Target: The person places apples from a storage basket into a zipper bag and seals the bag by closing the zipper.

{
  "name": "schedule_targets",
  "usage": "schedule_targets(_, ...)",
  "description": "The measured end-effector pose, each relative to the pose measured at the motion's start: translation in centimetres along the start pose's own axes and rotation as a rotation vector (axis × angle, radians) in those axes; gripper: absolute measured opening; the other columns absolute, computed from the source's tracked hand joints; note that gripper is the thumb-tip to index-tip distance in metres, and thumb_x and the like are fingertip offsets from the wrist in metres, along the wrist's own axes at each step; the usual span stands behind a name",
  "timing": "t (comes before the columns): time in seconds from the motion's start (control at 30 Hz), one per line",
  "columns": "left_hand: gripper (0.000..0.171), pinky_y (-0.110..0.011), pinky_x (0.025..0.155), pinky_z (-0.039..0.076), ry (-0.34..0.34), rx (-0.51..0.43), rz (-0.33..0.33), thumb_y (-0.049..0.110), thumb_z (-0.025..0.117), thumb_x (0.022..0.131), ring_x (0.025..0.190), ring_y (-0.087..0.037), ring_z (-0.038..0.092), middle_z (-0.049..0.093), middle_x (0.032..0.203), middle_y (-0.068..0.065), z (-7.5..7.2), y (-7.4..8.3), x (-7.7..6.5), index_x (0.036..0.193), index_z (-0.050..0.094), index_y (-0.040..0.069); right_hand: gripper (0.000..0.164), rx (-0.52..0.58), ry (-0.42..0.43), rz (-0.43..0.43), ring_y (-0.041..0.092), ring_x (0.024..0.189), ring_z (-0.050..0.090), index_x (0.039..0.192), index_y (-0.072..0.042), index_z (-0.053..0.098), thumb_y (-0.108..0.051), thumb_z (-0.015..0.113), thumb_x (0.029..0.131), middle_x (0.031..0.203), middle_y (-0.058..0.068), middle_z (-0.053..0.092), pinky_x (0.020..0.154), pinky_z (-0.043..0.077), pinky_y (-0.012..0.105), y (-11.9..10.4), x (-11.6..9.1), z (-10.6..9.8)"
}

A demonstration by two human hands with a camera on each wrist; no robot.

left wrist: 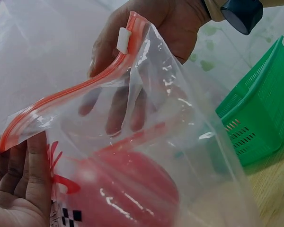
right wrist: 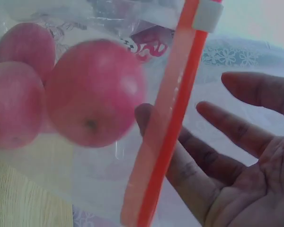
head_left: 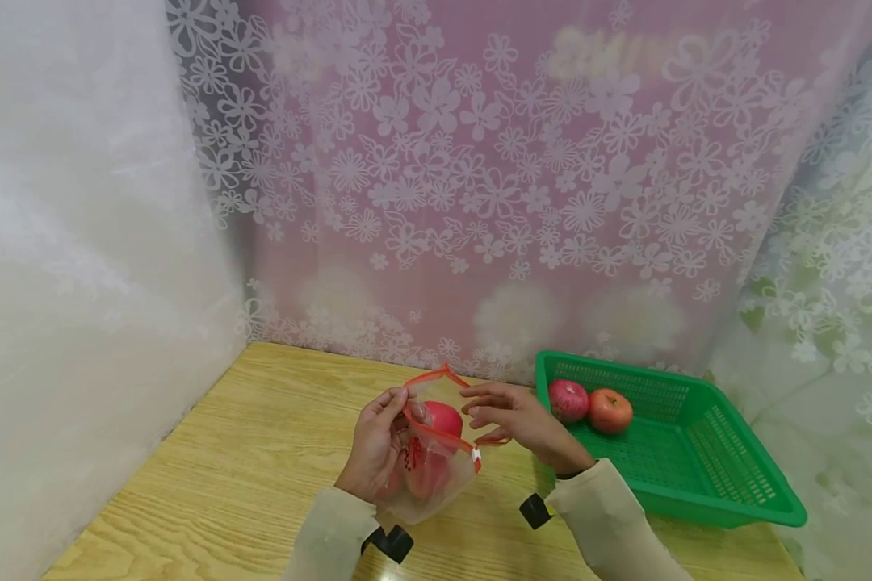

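A clear plastic zip bag (head_left: pixel 446 496) with a red zip strip and a white slider (left wrist: pixel 124 41) stands with its mouth apart. Inside lie several red apples (right wrist: pixel 95 92), three plainly seen through the film in the right wrist view. My left hand (head_left: pixel 373 442) pinches the bag's left edge at the zip between thumb and fingers. At the right of the mouth, my right hand (head_left: pixel 519 420) has its fingers spread and loosely bent, gripping nothing. Some of its fingers lie behind the film and zip in both wrist views; contact is hard to tell.
To the right stands a green plastic basket (head_left: pixel 759 448) with two apples (head_left: pixel 610 411) at its left end. The wooden table (head_left: pixel 262 452) carries bag and basket. Floral sheets (head_left: pixel 480 202) hang at the back and sides.
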State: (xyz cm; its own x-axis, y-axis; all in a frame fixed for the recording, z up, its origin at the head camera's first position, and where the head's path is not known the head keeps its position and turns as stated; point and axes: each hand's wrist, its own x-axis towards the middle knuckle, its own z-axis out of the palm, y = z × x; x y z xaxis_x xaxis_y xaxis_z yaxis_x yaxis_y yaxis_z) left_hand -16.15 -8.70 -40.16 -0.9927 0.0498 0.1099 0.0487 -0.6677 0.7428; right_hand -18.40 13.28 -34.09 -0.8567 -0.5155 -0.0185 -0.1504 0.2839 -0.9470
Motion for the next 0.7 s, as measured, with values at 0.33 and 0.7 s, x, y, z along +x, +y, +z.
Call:
schedule_targets(0.33, 0.017, -0.024, 0.070, 0.055, -0.024, 0.001, 0.010, 0.018, 0.049, 0.102, 0.072, -0.011, 0.066, 0.067, 0.077, 0.000, 0.2, 0.0, 0.2, 0.097, 0.061, 0.007, 0.043, 0.039, 0.094, -0.064, 0.032, 0.106, 0.061, 0.131, 0.003, 0.053, -0.020, 0.061, 0.096, 0.125, 0.023, 0.058, 0.085, 0.054, 0.044, 0.1, -0.8, -2.0)
schedule_targets(0.7, 0.018, -0.024, 0.070, 0.056, 0.001, -0.003, 0.001, 0.016, 0.047, 0.103, 0.071, -0.012, 0.066, 0.067, 0.075, -0.001, 0.4, -0.1, 0.2, 0.095, 0.062, 0.008, 0.045, 0.037, 0.196, -0.070, 0.023, 0.104, 0.061, 0.131, -0.001, 0.054, -0.027, 0.063, 0.095, 0.127, 0.018, 0.058, 0.089, 0.052, 0.048, 1.0, -1.8, -4.5)
